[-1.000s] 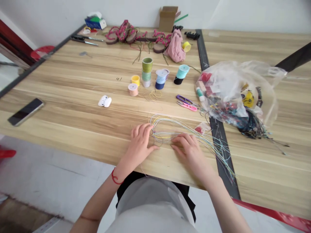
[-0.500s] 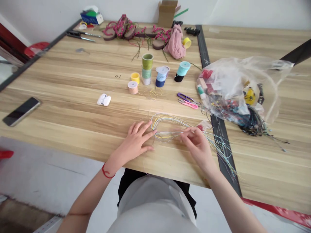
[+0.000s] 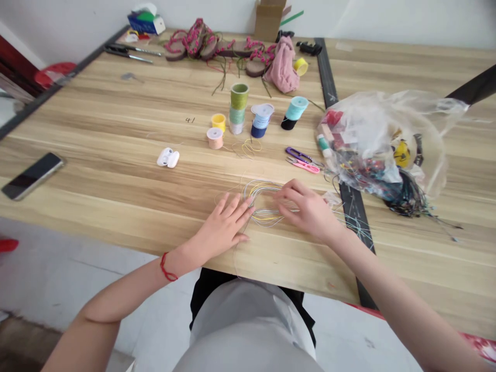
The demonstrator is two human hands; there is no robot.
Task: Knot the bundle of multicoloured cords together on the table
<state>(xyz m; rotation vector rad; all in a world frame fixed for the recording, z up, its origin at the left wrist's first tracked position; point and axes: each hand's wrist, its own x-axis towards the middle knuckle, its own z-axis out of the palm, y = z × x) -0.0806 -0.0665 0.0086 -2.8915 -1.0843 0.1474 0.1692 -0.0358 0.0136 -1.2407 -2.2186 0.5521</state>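
In the head view I saw the threads [image 3: 265,214]: thin yellow, pale blue and green strands, looped in a loose bundle near the front edge of the worktop [image 3: 116,170] and trailing right across a dark seam [image 3: 329,93]. The left hand [image 3: 227,227] lay palm down, grip wide, with its spread fingertips at the loop's left end. The right hand [image 3: 312,212] rested over the strands with its fingers curled. I could not tell whether its grip held any. Spools [image 3: 239,95] and snips [image 3: 300,160] lay farther back.
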